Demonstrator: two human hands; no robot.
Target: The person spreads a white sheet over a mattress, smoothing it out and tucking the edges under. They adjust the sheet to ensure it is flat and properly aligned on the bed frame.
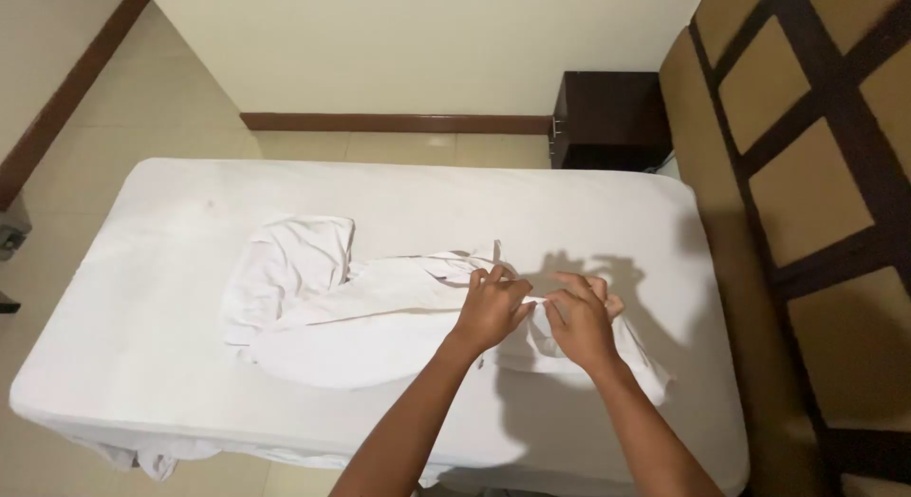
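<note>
A crumpled white garment (pixel 332 312), like a shirt, lies spread across the middle of a bed with a white sheet (pixel 152 269). My left hand (pixel 491 309) and my right hand (pixel 581 318) sit close together at the garment's right end. Each hand pinches a fold of the white cloth between thumb and fingers. A sleeve-like part of the garment bunches up to the far left of my hands. My forearms reach in from the bottom edge of the view.
A dark wooden nightstand (pixel 607 117) stands at the far right corner of the bed. A padded headboard (pixel 807 203) with dark frames runs along the right side. Tiled floor (pixel 142 117) and a cream wall with a brown skirting board lie beyond the bed.
</note>
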